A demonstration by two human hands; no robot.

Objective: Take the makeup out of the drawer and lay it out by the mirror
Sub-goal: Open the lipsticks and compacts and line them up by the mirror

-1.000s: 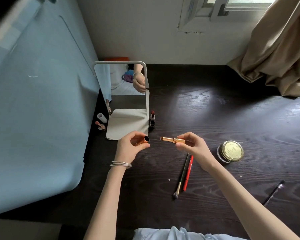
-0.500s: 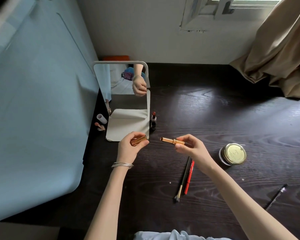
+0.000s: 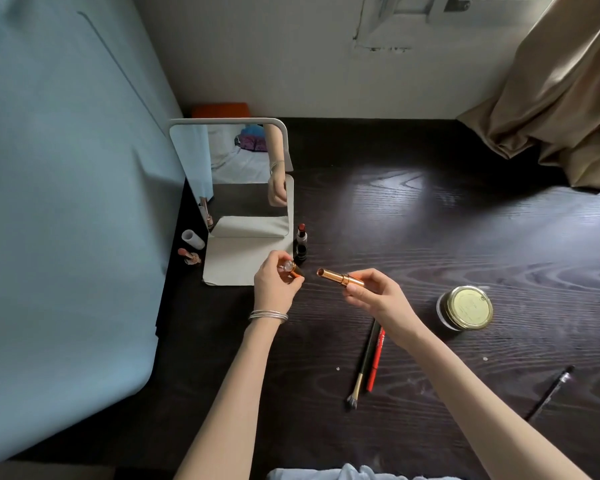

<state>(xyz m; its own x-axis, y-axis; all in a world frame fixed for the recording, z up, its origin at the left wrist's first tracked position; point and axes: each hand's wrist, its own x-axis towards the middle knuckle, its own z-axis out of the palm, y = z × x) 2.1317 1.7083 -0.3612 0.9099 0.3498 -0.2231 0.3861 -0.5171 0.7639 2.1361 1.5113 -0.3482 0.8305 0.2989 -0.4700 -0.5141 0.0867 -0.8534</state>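
Note:
A white-framed mirror (image 3: 281,150) stands on its white base (image 3: 229,261) at the table's left. My right hand (image 3: 378,299) pinches a gold lipstick tube (image 3: 340,277), its open end pointing left. My left hand (image 3: 274,285) grips the gold lipstick cap (image 3: 291,268) just in front of the mirror base. A small gap separates cap and tube. An open red lipstick (image 3: 301,233) stands right of the mirror with its black cap (image 3: 300,252) beside it. Left of the base lie a pink lipstick (image 3: 189,256) and a white cap (image 3: 193,239).
A brush (image 3: 362,365) and a red pencil (image 3: 376,358) lie under my right forearm. A gold-lidded jar (image 3: 468,308) sits to the right, a black pencil (image 3: 551,391) further right. A blue panel (image 3: 66,202) borders the dark wooden table (image 3: 430,220); a beige curtain (image 3: 551,98) hangs at back right.
My left hand has turned the cap, so its closed end now faces up. Both hands stayed in front of the mirror base while the view shifted slightly.

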